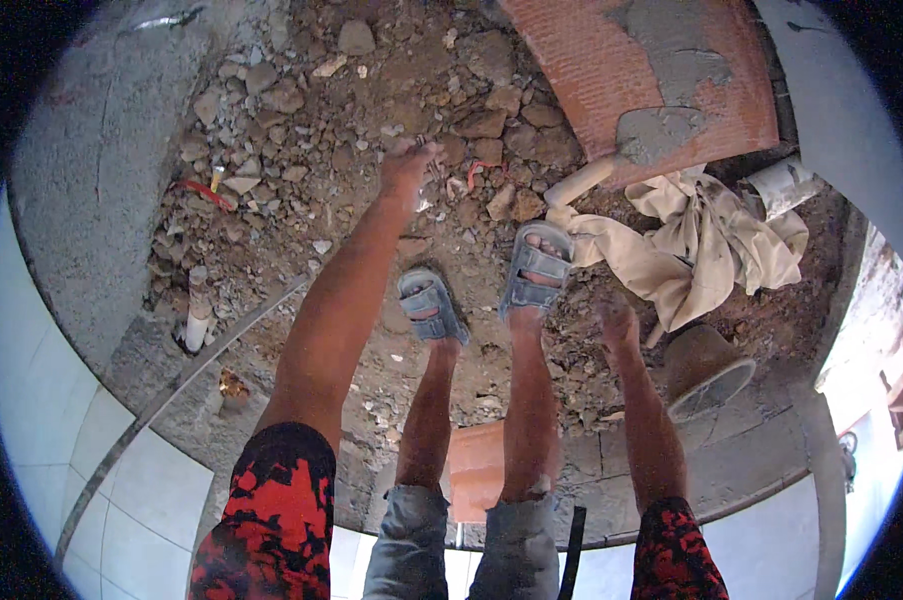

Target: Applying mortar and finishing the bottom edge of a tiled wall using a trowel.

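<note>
My left hand (409, 168) reaches forward over the stones and loose dirt. Its fingers are bent together, and what they hold, if anything, is too small to name. My right hand (618, 325) hangs low between my right foot and a dark bucket (706, 362) lying tilted; its fingers are blurred against the soil. Ahead of that hand spreads a crumpled beige cloth (736, 240). A trowel (583, 181) with a pale wooden handle rests its mortar-coated blade on a red ribbed tile back (611, 75), which carries a patch of grey mortar.
A grey hose (176, 388) curves along the left over white floor tiles (156, 485). A pipe stub (197, 315) stands up from the rubble. A rough grey wall (101, 170) rises left; a white panel (836, 100) is at the far right. My sandals (431, 308) stand on dirt.
</note>
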The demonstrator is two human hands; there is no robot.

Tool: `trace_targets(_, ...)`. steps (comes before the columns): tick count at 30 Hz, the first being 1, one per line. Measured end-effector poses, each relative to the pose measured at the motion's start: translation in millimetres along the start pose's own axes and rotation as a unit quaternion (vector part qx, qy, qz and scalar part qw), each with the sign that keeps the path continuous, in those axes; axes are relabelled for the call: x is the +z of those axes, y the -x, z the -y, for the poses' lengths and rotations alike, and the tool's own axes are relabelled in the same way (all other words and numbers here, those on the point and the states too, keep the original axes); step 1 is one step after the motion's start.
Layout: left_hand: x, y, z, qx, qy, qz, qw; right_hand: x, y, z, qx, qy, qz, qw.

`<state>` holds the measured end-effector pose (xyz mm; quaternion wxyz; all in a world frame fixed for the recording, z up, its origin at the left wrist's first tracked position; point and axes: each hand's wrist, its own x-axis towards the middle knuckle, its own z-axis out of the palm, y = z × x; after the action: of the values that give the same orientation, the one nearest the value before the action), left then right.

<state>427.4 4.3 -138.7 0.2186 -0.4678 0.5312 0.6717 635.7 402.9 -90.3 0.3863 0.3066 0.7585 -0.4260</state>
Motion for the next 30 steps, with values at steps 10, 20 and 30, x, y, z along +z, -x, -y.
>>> trace_targets(10, 4, 14, -17, -0.036, 0.005, 0.071, 0.997, -101, -68, 74, -0.017, 0.396, -0.297, 0.869)
trace_targets(20, 57, 34, -24, -0.069, 0.015, 0.121, 0.990, -172, -53, -4, -0.042, 0.576, -0.039, 0.815)
trace_targets(30, 162, 50, 9, -0.091, 0.033, 0.186, 0.978, -126, -85, -52, -0.251, 0.000, -0.229, 0.940)
